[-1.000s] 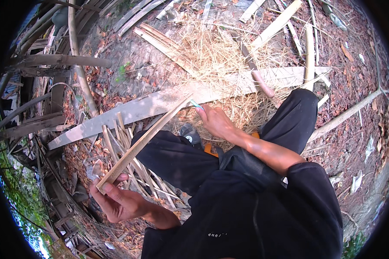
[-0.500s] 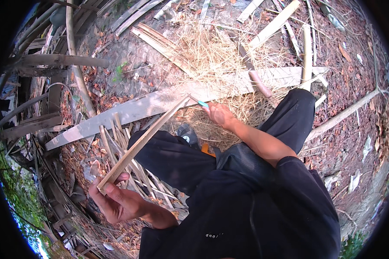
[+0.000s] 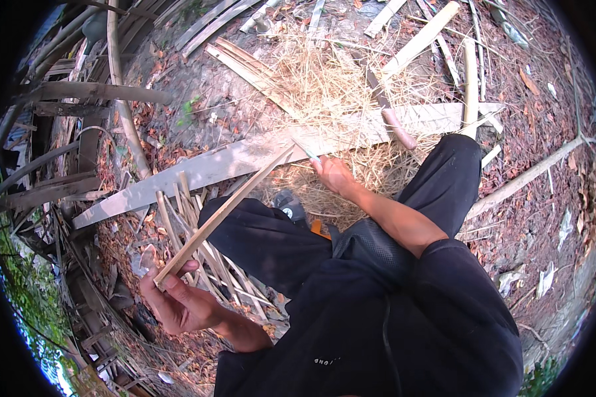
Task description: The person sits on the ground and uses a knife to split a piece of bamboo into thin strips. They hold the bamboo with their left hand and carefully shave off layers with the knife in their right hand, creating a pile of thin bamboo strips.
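Between the thumb and fingers of my left hand is the near end of a long, thin strip of split wood or bamboo, slanting up and away to the right. My right hand is closed round the greenish handle of a small knife. The knife's thin blade lies close to the far tip of the strip, above a grey wooden plank; whether they touch, I cannot tell. Pale shavings are heaped beyond and around the plank.
A large blade with a brown handle lies across the plank's right part. Several cut strips lie by my left knee. Split pieces and poles lie farther off. A wooden stack stands at left.
The strip and my left hand have shifted slightly to the right in view, along with the surroundings. My right hand still grips the knife near the strip's far tip.
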The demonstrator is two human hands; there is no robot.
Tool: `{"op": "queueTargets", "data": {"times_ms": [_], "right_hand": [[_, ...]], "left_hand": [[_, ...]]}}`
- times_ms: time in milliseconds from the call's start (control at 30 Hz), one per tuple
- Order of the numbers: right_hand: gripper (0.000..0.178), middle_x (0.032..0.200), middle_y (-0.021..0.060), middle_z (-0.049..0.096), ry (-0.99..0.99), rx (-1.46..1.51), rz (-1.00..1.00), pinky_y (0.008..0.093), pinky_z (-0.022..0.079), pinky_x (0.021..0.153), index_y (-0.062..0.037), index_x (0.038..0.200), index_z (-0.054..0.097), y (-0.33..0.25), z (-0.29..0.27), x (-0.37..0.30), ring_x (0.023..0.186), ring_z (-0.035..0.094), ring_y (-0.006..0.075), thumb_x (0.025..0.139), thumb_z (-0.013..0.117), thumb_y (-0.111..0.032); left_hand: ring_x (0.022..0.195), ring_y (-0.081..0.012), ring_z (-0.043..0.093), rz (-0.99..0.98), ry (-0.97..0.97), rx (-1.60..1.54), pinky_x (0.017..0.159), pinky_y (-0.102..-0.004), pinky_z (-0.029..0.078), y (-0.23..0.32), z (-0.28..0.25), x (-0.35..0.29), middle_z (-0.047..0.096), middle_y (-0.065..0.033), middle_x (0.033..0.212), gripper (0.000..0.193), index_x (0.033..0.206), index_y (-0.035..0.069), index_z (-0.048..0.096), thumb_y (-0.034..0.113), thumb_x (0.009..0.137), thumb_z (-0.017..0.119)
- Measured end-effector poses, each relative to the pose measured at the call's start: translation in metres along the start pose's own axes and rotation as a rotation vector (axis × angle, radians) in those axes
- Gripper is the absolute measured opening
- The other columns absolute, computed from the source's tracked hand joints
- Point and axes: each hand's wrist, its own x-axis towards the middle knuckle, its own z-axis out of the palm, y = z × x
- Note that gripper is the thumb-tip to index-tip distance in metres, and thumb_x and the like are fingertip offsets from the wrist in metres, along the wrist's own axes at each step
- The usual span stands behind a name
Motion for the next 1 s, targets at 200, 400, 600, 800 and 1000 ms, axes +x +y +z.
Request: {"op": "queueTargets", "data": {"times_ms": [200, 400, 600, 800, 1000], "right_hand": [[0.054, 0.094, 0.0275, 0.062, -0.037, -0.096, -0.158, 0.0481, 0.049, 0.082, 0.0028, 0.114, 0.053, 0.004, -0.026, -0.025, 0.090, 0.060, 0.0406, 0.101, 0.029, -0.044], [0.047, 0.095, 0.0244, 0.061, -0.057, 0.021, 0.035, 0.0467, 0.051, 0.074, 0.0017, 0.120, 0.053, 0.012, -0.013, -0.002, 0.083, 0.061, 0.0368, 0.101, 0.036, -0.037], [0.056, 0.109, 0.0314, 0.058, -0.132, -0.092, 0.046, 0.0477, 0.047, 0.090, -0.0022, 0.126, 0.051, 0.026, -0.018, -0.008, 0.108, 0.056, 0.0424, 0.099, 0.030, -0.047], [0.066, 0.102, 0.0338, 0.061, 0.025, 0.036, 0.135, 0.0507, 0.042, 0.094, 0.0029, 0.110, 0.059, 0.024, -0.022, -0.006, 0.106, 0.055, 0.0469, 0.096, 0.031, -0.055], [0.065, 0.102, 0.0323, 0.061, 0.060, 0.074, 0.147, 0.0481, 0.043, 0.092, 0.0027, 0.110, 0.061, 0.038, -0.026, -0.006, 0.103, 0.057, 0.0455, 0.096, 0.033, -0.054]], "left_hand": [[0.057, -0.0206, 0.059, 0.032, -0.038, -0.025, 0.056, -0.0293, 0.048, 0.000, -0.004, -0.002, 0.062, -0.0207, 0.080, 0.027, 0.112, -0.013, 0.054, 0.008, 0.096, 0.052], [0.054, -0.0235, 0.061, 0.034, -0.079, -0.087, 0.049, -0.0305, 0.051, 0.002, -0.002, 0.000, 0.057, -0.0194, 0.076, 0.024, 0.097, -0.012, 0.055, 0.012, 0.096, 0.053], [0.060, -0.0231, 0.063, 0.147, -0.160, -0.128, 0.051, -0.0300, 0.052, 0.002, -0.005, 0.001, 0.060, -0.0180, 0.079, 0.015, 0.097, -0.008, 0.058, 0.006, 0.092, 0.059], [0.067, -0.0234, 0.061, 0.195, -0.265, -0.099, 0.058, -0.0305, 0.050, 0.012, -0.010, 0.006, 0.065, -0.0189, 0.081, 0.026, 0.091, -0.002, 0.062, 0.023, 0.088, 0.062], [0.068, -0.0271, 0.064, 0.146, -0.285, -0.187, 0.059, -0.0316, 0.053, 0.033, -0.005, 0.007, 0.061, -0.0184, 0.083, 0.043, 0.086, -0.007, 0.066, 0.035, 0.085, 0.059]]}}
